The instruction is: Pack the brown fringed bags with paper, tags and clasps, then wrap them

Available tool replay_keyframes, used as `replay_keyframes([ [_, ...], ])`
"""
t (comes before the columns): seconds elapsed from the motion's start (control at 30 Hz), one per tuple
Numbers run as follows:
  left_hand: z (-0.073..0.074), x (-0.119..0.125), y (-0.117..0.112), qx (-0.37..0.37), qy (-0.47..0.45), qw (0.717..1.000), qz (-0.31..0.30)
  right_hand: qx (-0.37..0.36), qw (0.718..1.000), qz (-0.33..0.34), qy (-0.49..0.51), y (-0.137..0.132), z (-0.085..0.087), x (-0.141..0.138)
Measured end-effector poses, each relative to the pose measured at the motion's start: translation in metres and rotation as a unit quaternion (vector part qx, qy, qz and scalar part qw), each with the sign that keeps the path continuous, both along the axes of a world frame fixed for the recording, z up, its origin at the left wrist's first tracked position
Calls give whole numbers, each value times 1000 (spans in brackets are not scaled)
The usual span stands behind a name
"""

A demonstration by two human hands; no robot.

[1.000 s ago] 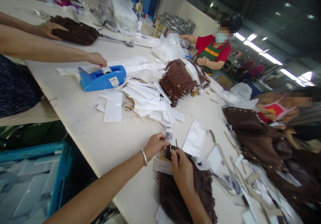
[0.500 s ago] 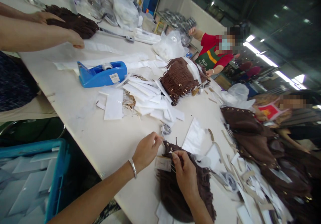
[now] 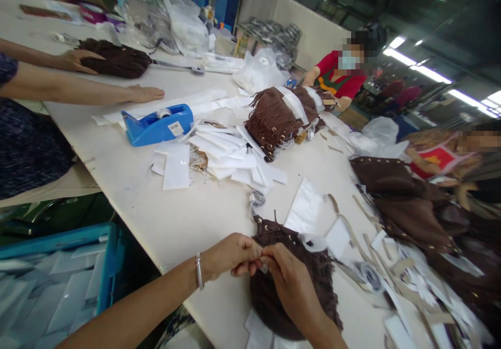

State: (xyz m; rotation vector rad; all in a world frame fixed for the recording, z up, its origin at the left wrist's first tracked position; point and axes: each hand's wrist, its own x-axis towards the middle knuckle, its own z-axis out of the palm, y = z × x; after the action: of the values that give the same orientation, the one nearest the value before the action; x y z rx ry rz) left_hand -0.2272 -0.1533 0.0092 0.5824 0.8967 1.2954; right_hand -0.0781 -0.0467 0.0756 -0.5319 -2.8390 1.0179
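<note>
A dark brown fringed bag (image 3: 270, 307) with gold eyelets along its edge lies on the table just in front of me. Over it my left hand (image 3: 238, 255), with a silver bangle on the wrist, has its fingers closed in a pinch. My right hand (image 3: 291, 281) pinches from the other side, and the fingertips of both hands meet. Only a small pale bit shows below the fingers; what they hold is mostly hidden. Beyond the bag's eyelet edge lies a small clear-wrapped coil (image 3: 257, 198), and white sheet material (image 3: 304, 205) lies beside it.
White packets (image 3: 230, 153) are heaped ahead, near a blue tape dispenser (image 3: 158, 125). Another fringed bag (image 3: 270, 122) sits beyond. Brown bags (image 3: 410, 203) and straps (image 3: 403, 268) spread at right. A blue crate (image 3: 109, 271) stands lower left. Co-workers stand left, ahead and right.
My left hand has come down to meet my right hand over the bag. The clear tag seen on the bag is now hidden. The left co-worker's nearer hand has reached out flat.
</note>
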Motion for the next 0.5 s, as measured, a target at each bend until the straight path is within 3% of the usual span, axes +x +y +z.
replay_keyframes([
  [0.2, -2, -5, 1, -70, -102, 992, -24, -44, 999, 21, -20, 8, 4, -7],
  [0.3, -3, -9, 1, -70, -127, 989, -21, -72, 997, 20, -15, 15, 6, -12],
  [0.4, -2, -12, 4, -49, -106, 993, -10, -103, 994, 4, -20, 21, 7, -18],
  [0.5, -1, -16, 9, -38, -17, 999, -9, -129, 990, -25, -42, 24, 3, -22],
])
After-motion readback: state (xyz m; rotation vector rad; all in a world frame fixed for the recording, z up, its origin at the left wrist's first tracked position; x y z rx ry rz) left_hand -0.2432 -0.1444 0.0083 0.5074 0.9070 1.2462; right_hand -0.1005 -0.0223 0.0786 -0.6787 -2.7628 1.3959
